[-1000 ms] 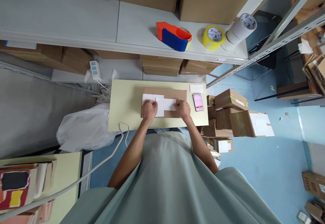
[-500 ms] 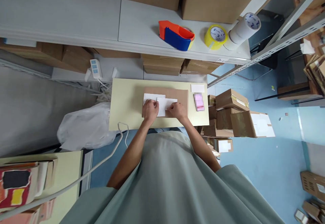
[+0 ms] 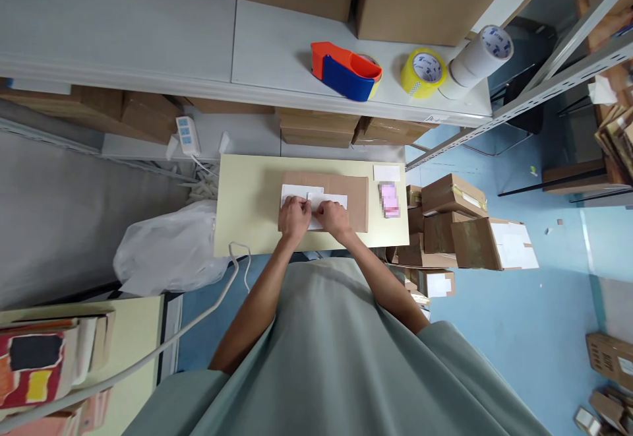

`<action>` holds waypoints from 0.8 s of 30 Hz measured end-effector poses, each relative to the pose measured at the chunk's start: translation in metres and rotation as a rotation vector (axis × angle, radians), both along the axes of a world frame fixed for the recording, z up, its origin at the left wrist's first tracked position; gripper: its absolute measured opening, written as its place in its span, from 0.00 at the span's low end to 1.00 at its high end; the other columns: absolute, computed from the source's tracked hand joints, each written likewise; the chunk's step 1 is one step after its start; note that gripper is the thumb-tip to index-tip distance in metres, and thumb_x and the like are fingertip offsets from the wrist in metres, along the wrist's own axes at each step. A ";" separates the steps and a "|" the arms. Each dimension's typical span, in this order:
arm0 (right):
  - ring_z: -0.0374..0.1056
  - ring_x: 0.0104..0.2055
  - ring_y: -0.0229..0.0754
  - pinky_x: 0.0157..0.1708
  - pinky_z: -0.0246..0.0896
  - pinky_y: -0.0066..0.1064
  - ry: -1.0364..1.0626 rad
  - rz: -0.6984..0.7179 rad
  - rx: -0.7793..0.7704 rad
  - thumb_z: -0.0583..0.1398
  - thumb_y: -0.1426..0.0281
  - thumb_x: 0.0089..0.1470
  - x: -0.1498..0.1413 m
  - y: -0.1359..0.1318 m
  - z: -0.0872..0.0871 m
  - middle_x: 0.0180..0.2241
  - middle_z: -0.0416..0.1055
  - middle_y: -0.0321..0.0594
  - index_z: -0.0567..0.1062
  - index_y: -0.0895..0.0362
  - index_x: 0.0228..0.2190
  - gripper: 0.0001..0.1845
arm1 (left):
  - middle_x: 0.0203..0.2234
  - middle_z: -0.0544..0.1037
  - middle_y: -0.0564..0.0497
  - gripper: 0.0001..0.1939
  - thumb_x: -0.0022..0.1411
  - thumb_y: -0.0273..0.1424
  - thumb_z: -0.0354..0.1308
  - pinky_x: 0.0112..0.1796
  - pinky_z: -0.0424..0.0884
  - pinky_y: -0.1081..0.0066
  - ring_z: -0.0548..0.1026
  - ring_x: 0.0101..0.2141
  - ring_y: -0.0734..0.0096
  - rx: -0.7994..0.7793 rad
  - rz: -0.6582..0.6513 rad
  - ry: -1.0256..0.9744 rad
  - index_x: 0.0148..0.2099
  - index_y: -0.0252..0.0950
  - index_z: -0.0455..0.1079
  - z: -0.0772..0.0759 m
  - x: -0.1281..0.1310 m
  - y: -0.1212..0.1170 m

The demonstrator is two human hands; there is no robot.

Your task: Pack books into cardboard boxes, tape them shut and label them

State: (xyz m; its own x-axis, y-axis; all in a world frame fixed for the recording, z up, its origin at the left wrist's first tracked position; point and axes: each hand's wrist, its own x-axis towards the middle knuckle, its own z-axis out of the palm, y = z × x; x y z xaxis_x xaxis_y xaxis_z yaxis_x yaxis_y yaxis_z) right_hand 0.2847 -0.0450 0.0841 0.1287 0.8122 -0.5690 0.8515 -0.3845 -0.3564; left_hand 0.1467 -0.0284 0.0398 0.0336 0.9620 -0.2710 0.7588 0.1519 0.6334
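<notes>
White slip [image 3: 330,197] lies partly under both hands [image 3: 334,218].

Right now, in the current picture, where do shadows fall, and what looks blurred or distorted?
Head view: soft shadow on the table left of the cardboard; head view: another left of the tape dispenser; head view: pink slip pixelated; head view: garment looms large, suggesting wide-angle stretch.
</notes>
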 end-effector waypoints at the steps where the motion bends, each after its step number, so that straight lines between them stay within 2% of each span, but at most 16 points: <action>1: 0.82 0.52 0.54 0.50 0.72 0.36 0.006 -0.004 -0.001 0.67 0.60 0.69 0.001 0.002 -0.001 0.48 0.86 0.51 0.87 0.53 0.42 0.11 | 0.47 0.82 0.38 0.08 0.73 0.36 0.58 0.56 0.73 0.56 0.81 0.50 0.49 0.009 -0.009 -0.003 0.45 0.39 0.77 0.000 0.000 -0.001; 3: 0.83 0.50 0.53 0.48 0.72 0.34 0.034 -0.032 0.003 0.67 0.56 0.69 0.004 0.012 -0.003 0.46 0.87 0.50 0.87 0.54 0.40 0.15 | 0.47 0.82 0.38 0.08 0.74 0.35 0.58 0.56 0.73 0.57 0.81 0.49 0.50 0.032 -0.028 -0.005 0.45 0.39 0.76 -0.001 -0.002 -0.002; 7: 0.83 0.39 0.46 0.46 0.73 0.30 0.108 -0.106 -0.042 0.65 0.46 0.69 0.010 0.039 -0.010 0.31 0.86 0.43 0.85 0.54 0.31 0.26 | 0.44 0.83 0.39 0.05 0.73 0.31 0.57 0.54 0.73 0.58 0.81 0.49 0.51 0.048 -0.025 0.008 0.43 0.39 0.74 -0.002 -0.007 -0.001; 9: 0.83 0.37 0.45 0.47 0.73 0.30 0.106 -0.113 -0.050 0.63 0.43 0.70 0.010 0.045 -0.012 0.27 0.84 0.41 0.83 0.54 0.28 0.31 | 0.41 0.83 0.41 0.04 0.72 0.31 0.59 0.53 0.74 0.58 0.82 0.47 0.53 0.027 -0.021 -0.013 0.42 0.39 0.74 -0.003 -0.011 0.002; 12: 0.84 0.43 0.48 0.51 0.73 0.32 0.044 -0.090 0.012 0.58 0.41 0.73 0.007 0.043 -0.013 0.28 0.84 0.43 0.83 0.53 0.27 0.34 | 0.36 0.83 0.47 0.03 0.67 0.31 0.65 0.50 0.75 0.60 0.82 0.40 0.57 -0.052 -0.028 -0.086 0.43 0.39 0.75 -0.005 -0.019 0.008; 15: 0.84 0.45 0.49 0.51 0.73 0.33 0.042 -0.044 0.022 0.58 0.45 0.74 0.007 0.036 -0.009 0.31 0.86 0.45 0.84 0.54 0.30 0.32 | 0.34 0.81 0.52 0.13 0.59 0.28 0.70 0.46 0.76 0.63 0.81 0.36 0.62 -0.155 -0.039 -0.175 0.46 0.40 0.76 -0.008 -0.029 0.015; 19: 0.84 0.41 0.44 0.48 0.73 0.30 0.178 0.023 -0.124 0.68 0.50 0.68 0.015 0.030 -0.006 0.30 0.86 0.41 0.84 0.54 0.31 0.22 | 0.36 0.80 0.54 0.22 0.50 0.26 0.74 0.44 0.76 0.65 0.80 0.35 0.65 -0.222 -0.075 -0.238 0.48 0.40 0.77 -0.012 -0.039 0.020; 21: 0.84 0.37 0.42 0.46 0.73 0.29 0.247 0.016 -0.177 0.68 0.50 0.68 0.019 0.032 -0.008 0.29 0.86 0.40 0.83 0.55 0.29 0.24 | 0.36 0.80 0.54 0.23 0.49 0.26 0.75 0.44 0.76 0.65 0.80 0.35 0.66 -0.227 -0.089 -0.241 0.48 0.40 0.77 -0.014 -0.041 0.020; 24: 0.83 0.33 0.41 0.43 0.75 0.28 0.312 -0.040 -0.184 0.62 0.46 0.72 0.018 0.043 -0.017 0.28 0.85 0.42 0.81 0.55 0.25 0.31 | 0.35 0.79 0.54 0.23 0.47 0.27 0.74 0.43 0.76 0.65 0.79 0.34 0.66 -0.238 -0.073 -0.231 0.48 0.40 0.76 -0.016 -0.041 0.022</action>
